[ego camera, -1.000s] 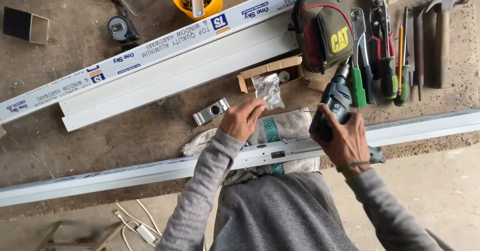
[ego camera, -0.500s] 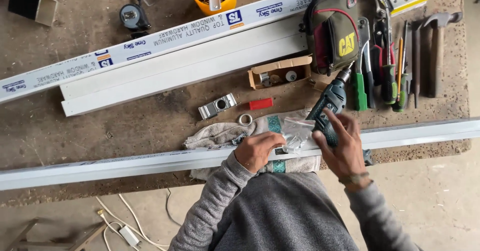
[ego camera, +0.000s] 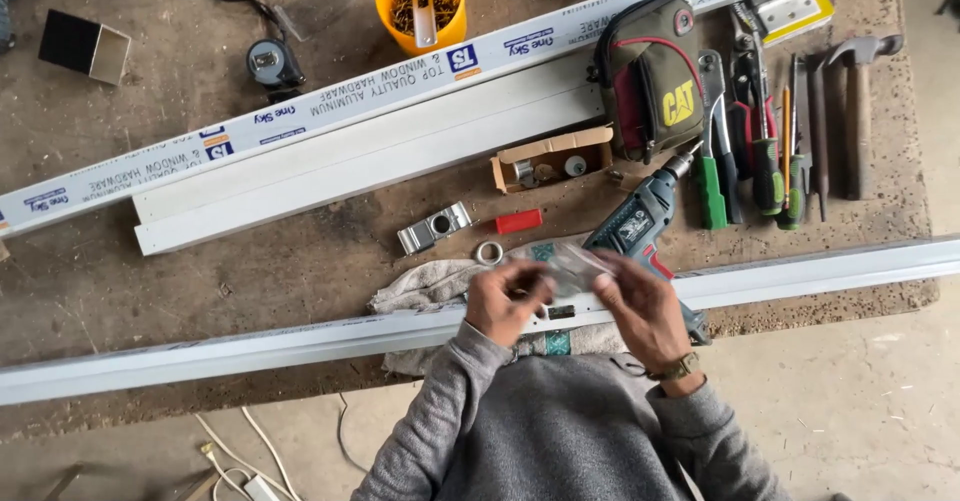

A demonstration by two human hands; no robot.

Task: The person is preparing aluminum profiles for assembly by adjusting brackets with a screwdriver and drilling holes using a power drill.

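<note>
1. I am holding a small clear plastic bag [ego camera: 572, 264] just below the middle of the frame, pinched between both hands above the long white aluminium profile [ego camera: 800, 269] that is running across the lower part of the picture.
2. My left hand [ego camera: 508, 301] is gripping the bag's left end with thumb and fingers closed on it; my right hand [ego camera: 640, 301] is gripping the right end the same way. Neither hand is loose, and both are equally near the bag, since each is touching it.
3. The bag is lying with its long axis roughly left to right in the frame, stretched between the two hands; what is inside is too blurred for me to tell.
4. The cordless drill [ego camera: 640, 231] is lying just above and right of my right hand, ungripped, its bit pointing up and right toward the green and red tool pouch [ego camera: 655, 76].
5. A crumpled rag [ego camera: 430, 283] is sitting under the profile to the left of my left hand, with a small metal ring [ego camera: 488, 252], a red piece [ego camera: 519, 221] and a metal bracket [ego camera: 434, 228] just above it.
6. An orange cup of screws [ego camera: 420, 1] is standing at top centre, and hand tools [ego camera: 770, 151] are lying at the upper right.
</note>
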